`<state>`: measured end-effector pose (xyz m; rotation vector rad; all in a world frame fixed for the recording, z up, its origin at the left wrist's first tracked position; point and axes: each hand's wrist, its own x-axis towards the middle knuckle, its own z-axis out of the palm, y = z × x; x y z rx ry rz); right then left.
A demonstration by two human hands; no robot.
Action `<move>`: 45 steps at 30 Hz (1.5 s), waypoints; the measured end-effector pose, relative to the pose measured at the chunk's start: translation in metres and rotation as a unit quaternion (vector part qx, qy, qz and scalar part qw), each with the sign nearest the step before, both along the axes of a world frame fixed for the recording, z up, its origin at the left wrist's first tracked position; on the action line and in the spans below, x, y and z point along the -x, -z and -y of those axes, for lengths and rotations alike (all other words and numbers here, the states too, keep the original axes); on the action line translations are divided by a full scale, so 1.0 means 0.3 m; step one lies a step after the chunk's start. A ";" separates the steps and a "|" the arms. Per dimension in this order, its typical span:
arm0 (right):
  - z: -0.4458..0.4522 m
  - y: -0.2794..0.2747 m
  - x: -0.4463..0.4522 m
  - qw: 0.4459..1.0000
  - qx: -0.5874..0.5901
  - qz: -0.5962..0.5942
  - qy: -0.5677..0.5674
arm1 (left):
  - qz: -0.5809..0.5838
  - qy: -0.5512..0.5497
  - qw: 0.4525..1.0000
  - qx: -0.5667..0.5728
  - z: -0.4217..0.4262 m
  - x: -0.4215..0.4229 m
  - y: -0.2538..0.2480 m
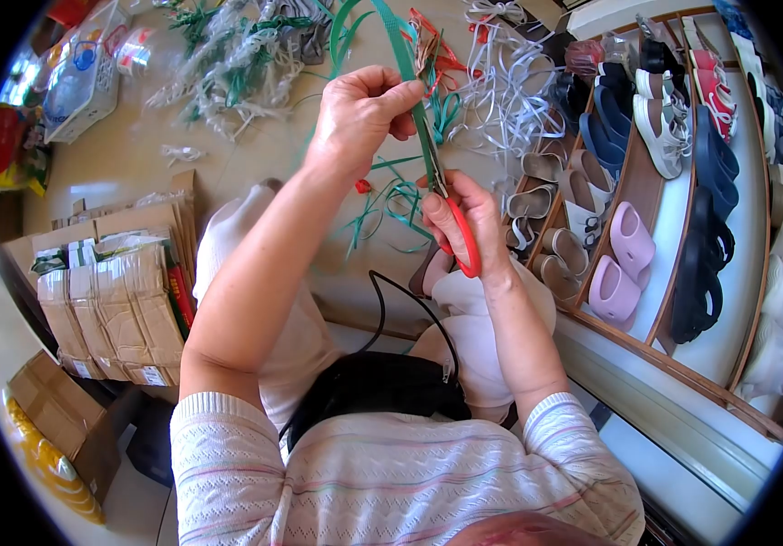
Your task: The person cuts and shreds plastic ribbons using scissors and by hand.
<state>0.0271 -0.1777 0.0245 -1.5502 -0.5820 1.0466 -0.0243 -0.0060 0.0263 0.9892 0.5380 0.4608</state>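
Note:
My left hand (364,114) pinches a green plastic strap (395,41) between thumb and fingers; the strap loops up past the top edge of the view. Just below and to the right, my right hand (464,218) is closed around the red handles of a pair of scissors (467,246). The scissor blades point up along the strap's lower part, close under my left hand. Whether they are parted, or touch the strap, I cannot make out. Cut green strips (391,214) lie on the floor beneath my hands.
White straps (510,100) and a clear-and-green tangle (237,73) are heaped on the floor ahead. A shoe rack (633,338) with several shoes stands to my right. Flattened cardboard (114,314) and a white basket (86,86) are on my left. A black bag (373,396) rests on my lap.

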 end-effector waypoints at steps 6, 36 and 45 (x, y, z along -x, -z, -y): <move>-0.007 -0.006 0.020 1.000 0.010 -0.029 -0.008 | 0.024 -0.013 0.999 0.044 -0.038 0.004 -0.003; -0.011 0.001 0.012 0.999 0.018 -0.021 -0.033 | 0.029 -0.018 0.999 0.033 -0.020 0.002 0.013; -0.004 0.010 0.027 0.998 0.035 -0.055 -0.003 | 0.026 -0.021 0.999 0.036 -0.010 0.001 0.003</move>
